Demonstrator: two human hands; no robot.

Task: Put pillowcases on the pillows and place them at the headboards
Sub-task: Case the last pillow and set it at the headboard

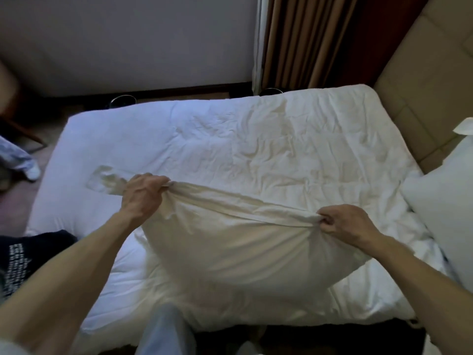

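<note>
**Both hands gripped the far edge of a cream pillowcase on the bed**

Nearest the camera, a pale trouser leg [163, 329] stood against the near side of the bed, between two bare forearms reaching forward. To the left of the left arm, a dark cloth [30, 254] with a white pattern lay on the near left corner of the bed.

The pillowcase [243, 247] lay plump and rounded on the near half of the bed [256, 144], tilted so that its lower right corner pointed toward the right arm. Its contents could not be seen. A taut fold ran along its far edge from one hand to the other.

The left hand [143, 194] held the far left corner of that edge, with its fingers curled tightly into a fist round the bunched cloth. The right hand [348, 224] held the far right corner, the fingertips and thumb pinching a gather of fabric and the knuckles bent.

Beyond the hands, the bed's white cover spread out creased and rumpled. A second pillow [445, 213], white, leaned at the right edge of the bed, against the padded beige headboard [422, 85].

Farther off, a brown striped curtain [302, 39] hung behind the bed's far side, with a plain pale wall [128, 39] to its left.
</note>
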